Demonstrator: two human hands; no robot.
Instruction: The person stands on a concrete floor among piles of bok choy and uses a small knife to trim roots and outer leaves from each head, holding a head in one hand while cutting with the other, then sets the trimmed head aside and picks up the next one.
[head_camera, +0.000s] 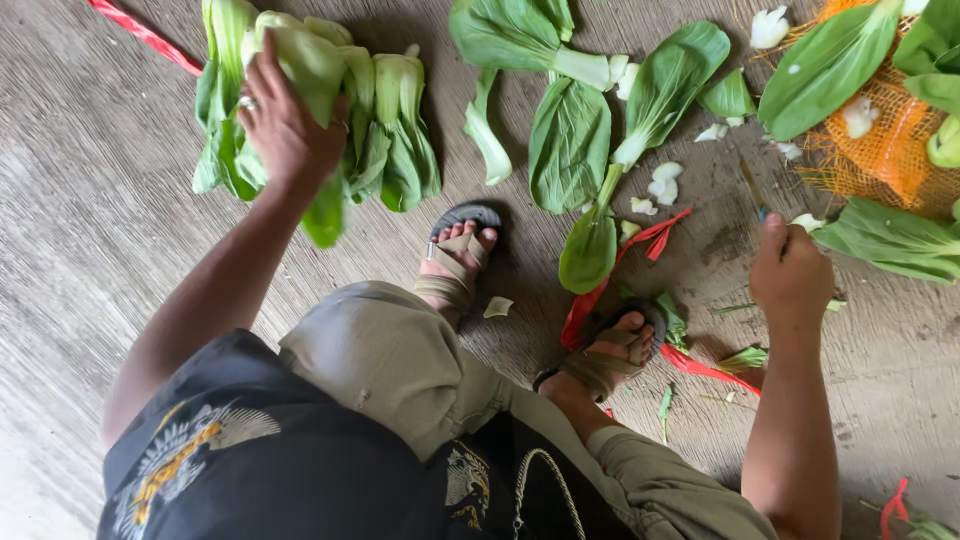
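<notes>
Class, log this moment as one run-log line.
left hand: on bok choy bunch | right hand: closed on knife | floor: loose leaves, orange mesh bag

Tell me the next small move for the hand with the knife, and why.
Probably bring the right hand with its knife across to the bok choy bunch that the left hand presses on the floor. Cut leaves and white stem scraps lie between, which suggests trimming.

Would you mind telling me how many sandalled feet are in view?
2. One sandalled foot is at centre, below the bok choy bunch; the other is to its right, on a red strap. None appears hidden.
</notes>
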